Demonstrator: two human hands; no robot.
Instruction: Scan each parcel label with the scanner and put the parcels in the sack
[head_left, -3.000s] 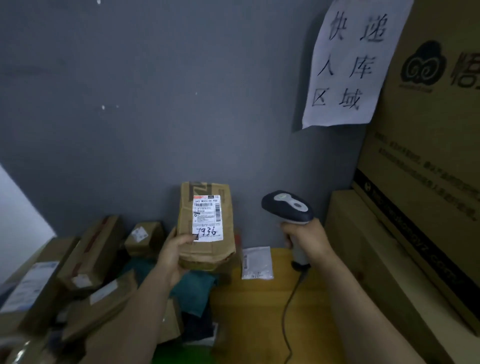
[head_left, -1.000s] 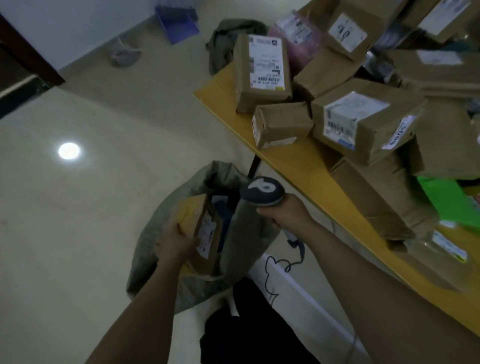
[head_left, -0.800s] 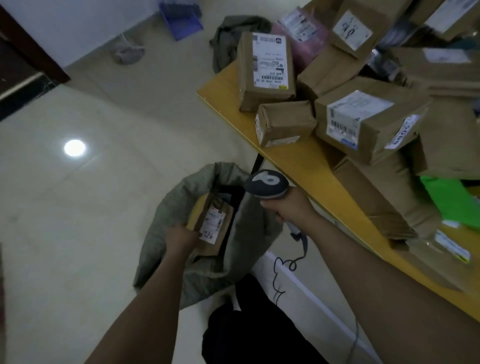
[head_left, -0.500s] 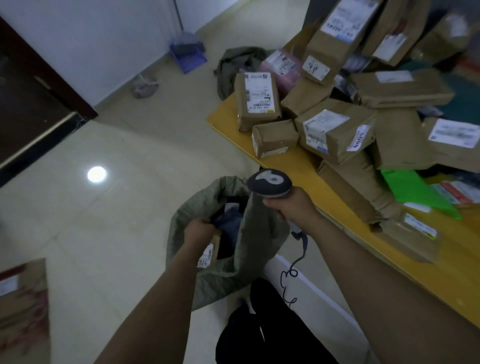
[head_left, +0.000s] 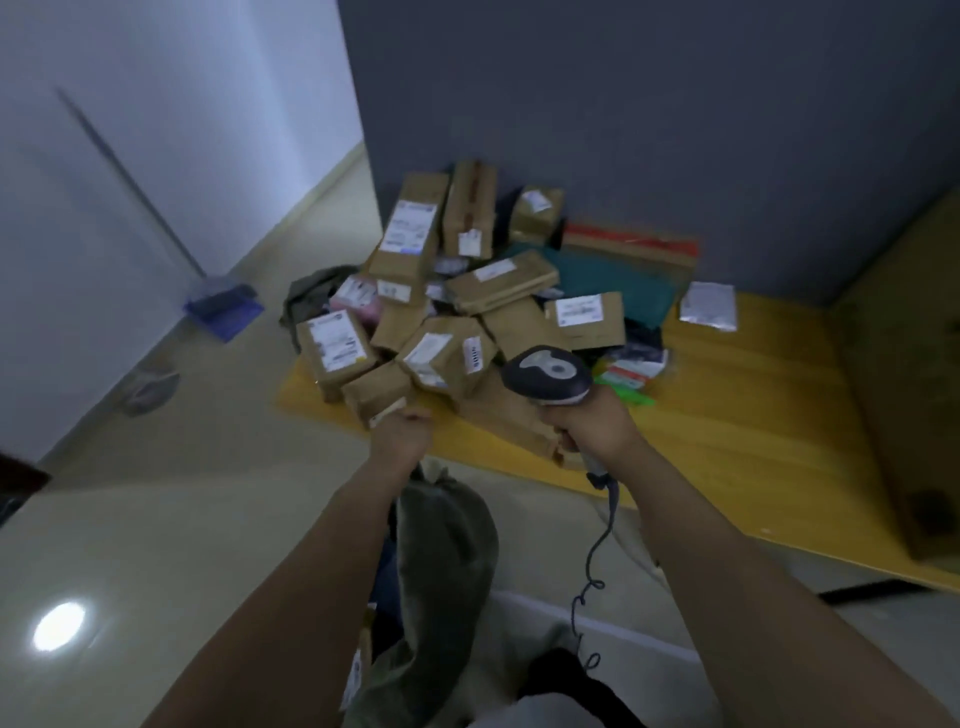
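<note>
Reaching my left hand to the small parcel at the near edge of the table, its grip hidden so I cannot tell, right hand wrapped round the scanner, I could drag neighbouring parcels off past the sack below, since they lean on it.

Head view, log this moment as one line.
left hand at small parcel, grip unclear | right hand holds scanner | sack below left forearm
</note>
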